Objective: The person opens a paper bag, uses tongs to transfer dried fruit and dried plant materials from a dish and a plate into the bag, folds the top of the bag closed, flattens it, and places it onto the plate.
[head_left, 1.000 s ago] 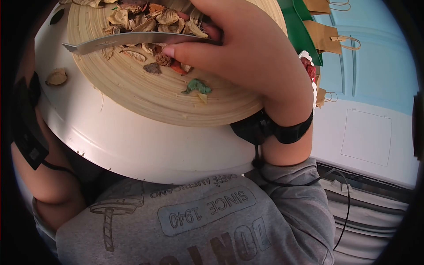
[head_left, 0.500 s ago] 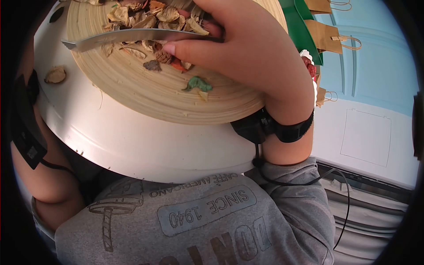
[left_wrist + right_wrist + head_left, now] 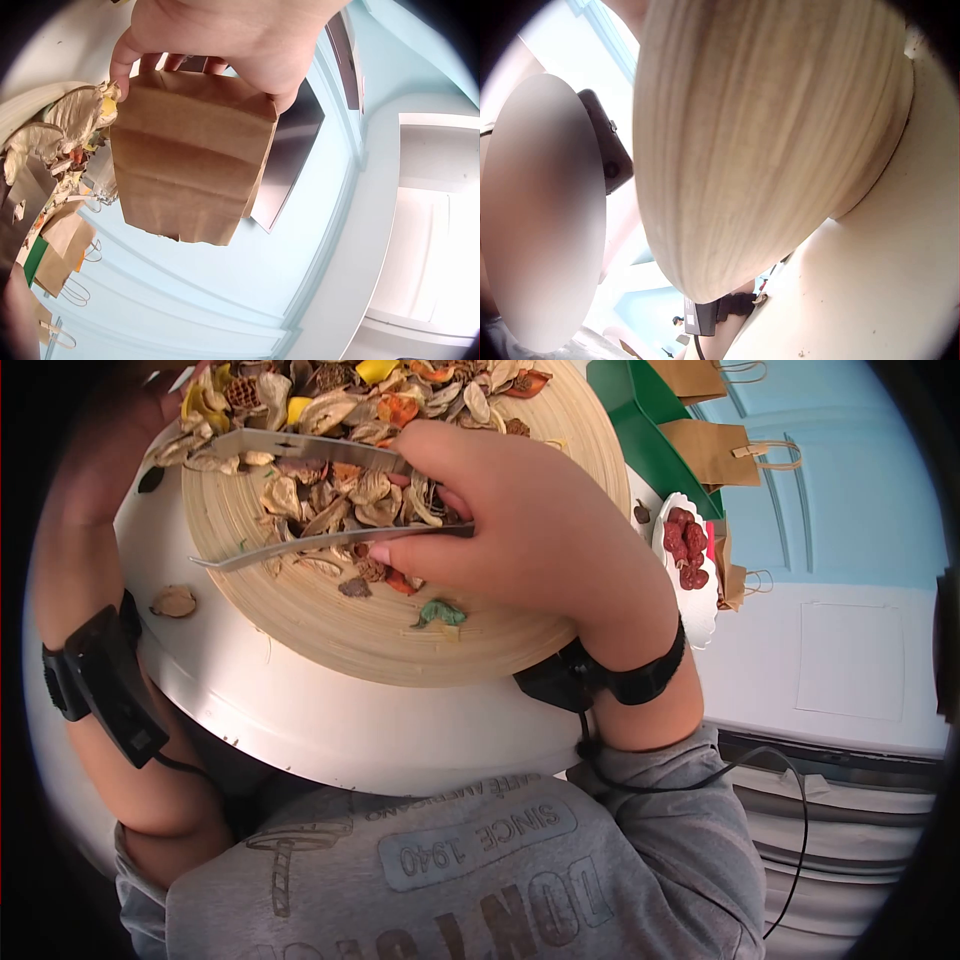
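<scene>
Tongs, head view: Your right hand (image 3: 490, 520) gripped the tongs (image 3: 345, 453) near their right end, fingers curled round, with the two arms spread well apart.
Tongs' long axis: It ran sideways across the wooden bowl (image 3: 400, 660), the tips pointing left, away from your right hand.
Dried petals, head view: A small heap of petals (image 3: 375, 510) lay between the arms, just left of your right hand, which was plainly the nearer one to it; a larger heap sat beyond the upper arm.
Around the bowl: It stood on the white surface (image 3: 300, 725), with a green tray (image 3: 625, 400) and a plate of red fruit (image 3: 686, 545) off to the right.
Paper bag, left wrist view: Your left hand (image 3: 217, 34) held the brown paper bag (image 3: 187, 157) at one end, between thumb and fingers; you could not tell for sure which way its mouth faced.
Bag and bowl: The petals at the bowl's edge showed just beside the bag; whether they touched it, you could not tell.
Bowl's side, right wrist view: The bowl's curved wall filled the middle and hid your grip on the tongs.
</scene>
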